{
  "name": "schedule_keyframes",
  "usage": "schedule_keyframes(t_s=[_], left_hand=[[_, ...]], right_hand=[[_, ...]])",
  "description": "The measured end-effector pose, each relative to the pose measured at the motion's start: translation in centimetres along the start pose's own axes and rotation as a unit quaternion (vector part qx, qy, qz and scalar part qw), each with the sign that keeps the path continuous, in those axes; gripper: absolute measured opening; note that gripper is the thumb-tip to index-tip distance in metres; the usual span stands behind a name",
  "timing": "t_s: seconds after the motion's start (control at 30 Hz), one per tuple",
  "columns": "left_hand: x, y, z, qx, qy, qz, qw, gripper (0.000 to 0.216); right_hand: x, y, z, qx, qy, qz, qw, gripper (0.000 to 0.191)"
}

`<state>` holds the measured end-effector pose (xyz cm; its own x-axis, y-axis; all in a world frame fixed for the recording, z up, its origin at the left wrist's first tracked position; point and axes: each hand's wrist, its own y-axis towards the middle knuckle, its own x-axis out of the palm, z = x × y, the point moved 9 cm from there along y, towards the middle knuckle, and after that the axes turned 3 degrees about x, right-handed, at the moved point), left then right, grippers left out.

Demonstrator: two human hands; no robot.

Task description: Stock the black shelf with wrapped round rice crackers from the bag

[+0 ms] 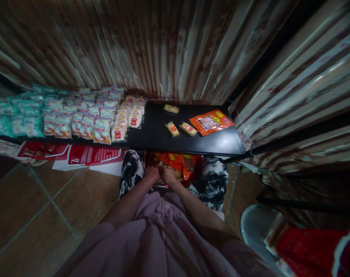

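My left hand (153, 174) and my right hand (168, 176) meet low between my knees, fingers drawn in and close together. Whatever they pinch is too small and dim to make out. Beneath them is a red basket (198, 169) holding orange packets (175, 161) and small pale wrapped snacks (176, 174). Just beyond, on the black shelf (160, 144), lie three loose yellow wrapped snacks, one being a wrapped snack with a red label (172, 129). Right of these lies an orange packet with a see-through window (212, 122).
Rows of white snack bags (87, 125), teal bags (27, 115) and stacked round pale packets (121, 123) fill the shelf's left. Red baskets (94, 154) sit below. A grey tub (250, 223) and red bag (310, 250) stand at right. Striped curtains (175, 50) hang behind.
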<state>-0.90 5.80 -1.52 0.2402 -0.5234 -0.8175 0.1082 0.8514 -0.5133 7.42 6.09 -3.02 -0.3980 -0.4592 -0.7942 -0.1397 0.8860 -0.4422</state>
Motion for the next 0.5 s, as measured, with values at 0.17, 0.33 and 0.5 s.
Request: schedule_keyframes(t_s=[0.17, 0.33, 0.5], left_hand=[[2.0, 0.5, -0.2, -0.011, -0.001, -0.068, 0.998, 0.038], [2.9, 0.7, -0.2, -0.004, -0.011, -0.098, 0.995, 0.046], [3.5, 1.3, -0.4, 0.001, -0.045, -0.098, 0.994, 0.043]], right_hand=[[1.8, 0.0, 1.6, 0.046, -0.008, -0.022, 0.999, 0.034], [2.3, 0.5, 2.0, 0.056, 0.002, -0.045, 0.997, 0.033], [2.0, 0.6, 2.3, 0.057, 0.018, -0.053, 0.997, 0.03]])
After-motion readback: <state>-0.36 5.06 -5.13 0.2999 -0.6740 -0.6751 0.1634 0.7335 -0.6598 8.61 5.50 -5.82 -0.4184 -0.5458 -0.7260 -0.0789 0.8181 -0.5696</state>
